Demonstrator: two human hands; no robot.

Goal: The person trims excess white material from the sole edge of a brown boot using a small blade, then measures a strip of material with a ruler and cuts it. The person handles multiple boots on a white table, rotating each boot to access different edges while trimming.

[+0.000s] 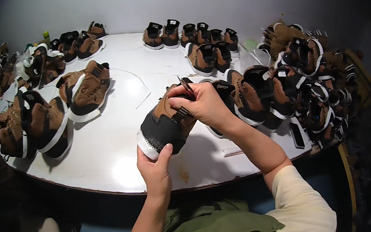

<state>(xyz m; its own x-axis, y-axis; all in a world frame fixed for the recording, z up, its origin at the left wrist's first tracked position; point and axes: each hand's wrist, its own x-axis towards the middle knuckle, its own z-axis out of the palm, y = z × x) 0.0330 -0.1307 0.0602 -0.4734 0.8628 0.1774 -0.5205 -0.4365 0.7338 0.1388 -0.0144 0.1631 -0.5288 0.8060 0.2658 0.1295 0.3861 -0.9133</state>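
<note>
A brown and black shoe (160, 125) with a white sole is tilted up over the table's front half. My left hand (155, 170) is closed round its near, white end, with the thumb on the dark stitched edge. My right hand (208, 105) is at the shoe's upper part, pinching a slim, dark, pointed tool (184, 85). The tool's tip sticks up past the fingers, and its exact kind cannot be made out. Part of the shoe's far end is hidden behind my right hand.
A white table (105, 151) carries several brown shoes (89, 89) at left, paired shoes (162, 34) at the back and a heaped pile (315, 78) at right. A phone (296, 135) and a white stick (232, 151) lie near the right front edge. A thin white strip (145, 98) curves behind the shoe.
</note>
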